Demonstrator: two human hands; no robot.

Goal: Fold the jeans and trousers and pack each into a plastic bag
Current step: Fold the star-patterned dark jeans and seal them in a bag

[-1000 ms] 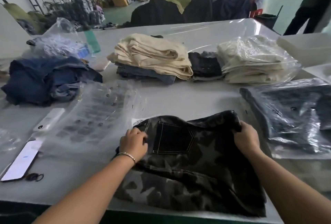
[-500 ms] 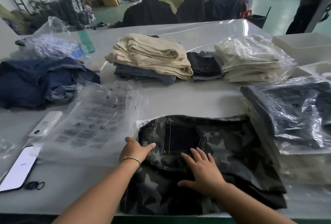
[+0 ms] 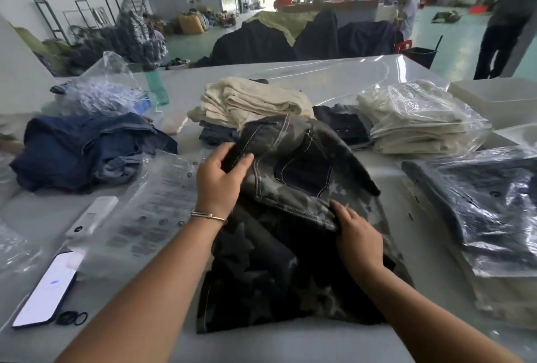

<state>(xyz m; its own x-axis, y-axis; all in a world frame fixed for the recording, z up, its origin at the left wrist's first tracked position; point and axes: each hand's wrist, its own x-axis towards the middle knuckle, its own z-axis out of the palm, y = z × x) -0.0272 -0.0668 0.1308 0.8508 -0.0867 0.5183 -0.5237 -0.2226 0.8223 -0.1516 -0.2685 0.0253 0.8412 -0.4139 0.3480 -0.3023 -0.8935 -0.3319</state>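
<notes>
Dark star-patterned camouflage jeans (image 3: 290,261) lie folded on the white table (image 3: 334,78) in front of me. My left hand (image 3: 220,179) grips the waistband end and lifts it off the table. My right hand (image 3: 359,235) grips the fold at the jeans' right side, fingers tucked under the fabric. An empty clear plastic bag (image 3: 154,200) with printed text lies flat just left of the jeans.
Bagged dark jeans (image 3: 488,200) lie at the right, bagged cream trousers (image 3: 418,118) behind them. Unbagged cream and dark trousers (image 3: 250,101) are stacked at centre back, blue jeans (image 3: 84,150) heaped at left. A phone (image 3: 46,287), white remote (image 3: 93,214) and hair ties (image 3: 72,317) sit near left.
The jeans' upper half, flat before, is now raised by my left hand. My right hand moved from pressing flat on the fabric to gripping the fold. The camera tilted up.
</notes>
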